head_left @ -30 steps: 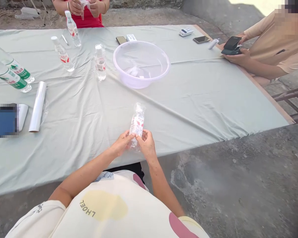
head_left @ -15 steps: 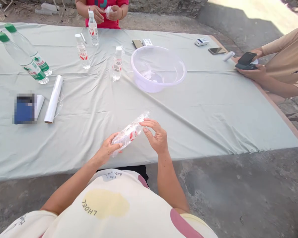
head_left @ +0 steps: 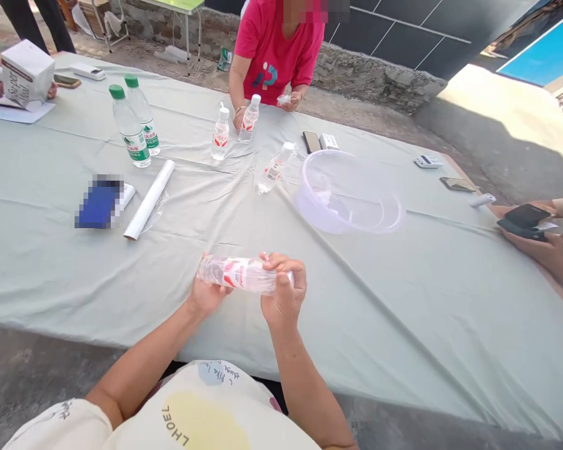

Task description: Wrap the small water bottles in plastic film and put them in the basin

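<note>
A clear water bottle with a red and white label lies sideways between my hands, above the near part of the table. Plastic film appears wrapped around it. My left hand is closed under and around its base end. At the cap end, my right hand has its fingers and thumb wrapped round the bottle's neck, hiding most of the cap. Farther off, a roll of plastic film rests on the cloth to the left, with a loose flap at its side. A tilted wrapped bottle is beyond my hands.
A translucent purple basin sits right of centre with film inside. Two small bottles and two green-capped bottles stand farther back. A person in a pink shirt is opposite; another person's hands hold a dark wallet-like item at right.
My view has swung left and up. The bottle has turned from slanted to nearly level. My right hand has closed round its cap end. The person opposite now touches a bottle.
</note>
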`<state>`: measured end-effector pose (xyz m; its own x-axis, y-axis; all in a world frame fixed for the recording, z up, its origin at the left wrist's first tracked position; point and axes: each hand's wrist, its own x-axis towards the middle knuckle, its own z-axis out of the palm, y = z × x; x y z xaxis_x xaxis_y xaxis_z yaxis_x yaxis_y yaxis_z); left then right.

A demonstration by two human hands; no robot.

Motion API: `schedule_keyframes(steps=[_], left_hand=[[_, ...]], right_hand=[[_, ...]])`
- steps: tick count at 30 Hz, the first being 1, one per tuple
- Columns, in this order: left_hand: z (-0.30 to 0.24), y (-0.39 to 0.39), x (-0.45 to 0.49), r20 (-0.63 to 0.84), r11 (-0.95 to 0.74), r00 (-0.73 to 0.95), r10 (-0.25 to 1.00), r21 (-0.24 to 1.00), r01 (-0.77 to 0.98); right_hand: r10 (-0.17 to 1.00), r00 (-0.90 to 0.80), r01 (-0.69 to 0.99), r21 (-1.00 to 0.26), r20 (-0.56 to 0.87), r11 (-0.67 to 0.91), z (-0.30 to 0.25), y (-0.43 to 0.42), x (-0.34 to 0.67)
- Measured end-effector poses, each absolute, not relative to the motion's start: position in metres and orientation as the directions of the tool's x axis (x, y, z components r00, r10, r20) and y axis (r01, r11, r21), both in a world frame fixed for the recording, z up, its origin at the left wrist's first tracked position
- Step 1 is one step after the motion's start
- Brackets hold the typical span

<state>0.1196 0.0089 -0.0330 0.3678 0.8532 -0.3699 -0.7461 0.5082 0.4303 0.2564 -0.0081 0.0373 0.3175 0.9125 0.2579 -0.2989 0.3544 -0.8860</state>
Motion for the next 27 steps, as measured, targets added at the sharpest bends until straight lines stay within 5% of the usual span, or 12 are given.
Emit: schedule_keyframes(steps=[6,12,16,23,27], left_hand=[[-0.057,0.019,0.13,-0.412,0.7,0.57,0.711,0.332,-0.633],[-0.061,0.015,0.125,-0.375,0.753,0.655,0.656,0.389,-0.531],[-0.059,0.015,0.125,-0.381,0.76,0.66,0.647,0.393,-0.518],[-0.057,0.016,0.124,-0.402,0.759,0.646,0.649,0.391,-0.52],[-0.058,0.016,0.124,-0.399,0.757,0.645,0.652,0.394,-0.522]], right_hand=[[0.942,0.267,0.04,-0.979,0.202,0.198,0.056,0.103,0.266],[0.758,0.327,0.496,-0.785,0.565,0.372,0.073,0.247,0.282],[0.747,0.336,0.58,-0.751,0.573,0.315,0.064,0.306,0.277],[0.916,0.203,0.72,-0.687,0.345,0.099,0.063,0.323,0.273],[0.845,0.151,0.762,-0.604,0.513,0.231,0.109,0.303,0.3]])
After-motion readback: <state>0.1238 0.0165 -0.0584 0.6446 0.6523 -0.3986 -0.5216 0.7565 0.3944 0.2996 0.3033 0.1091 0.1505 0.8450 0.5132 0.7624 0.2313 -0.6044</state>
